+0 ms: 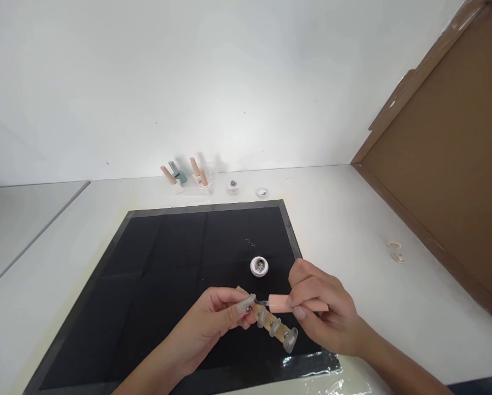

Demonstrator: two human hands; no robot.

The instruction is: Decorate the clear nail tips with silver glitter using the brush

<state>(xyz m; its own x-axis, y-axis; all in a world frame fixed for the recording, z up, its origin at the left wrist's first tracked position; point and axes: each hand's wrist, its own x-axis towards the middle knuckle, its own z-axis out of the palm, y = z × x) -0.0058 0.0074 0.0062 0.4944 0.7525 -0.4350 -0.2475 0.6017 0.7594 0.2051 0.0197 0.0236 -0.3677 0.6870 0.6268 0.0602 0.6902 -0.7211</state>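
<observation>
My left hand (217,321) is closed around one end of a tan strip (266,317), above the black mat. Several greyish, translucent false nails (289,340) stand along the strip on small round metal mounts. My right hand (328,312) pinches the peach handle of a nail polish brush (279,303). The brush points left, its dark bristles close to the false nail by my left thumb; whether they touch I cannot tell. Just beyond the strip sits a small round white pot (259,266) holding silvery bits.
Several capped nail polish bottles (205,184) stand at the back, near a small clear-sided bottle (233,187) and a round white lid (262,192). A taped black mat (167,263) covers the middle of the white table. Two small round pieces (397,257) lie near the brown cardboard panel (447,164) at right.
</observation>
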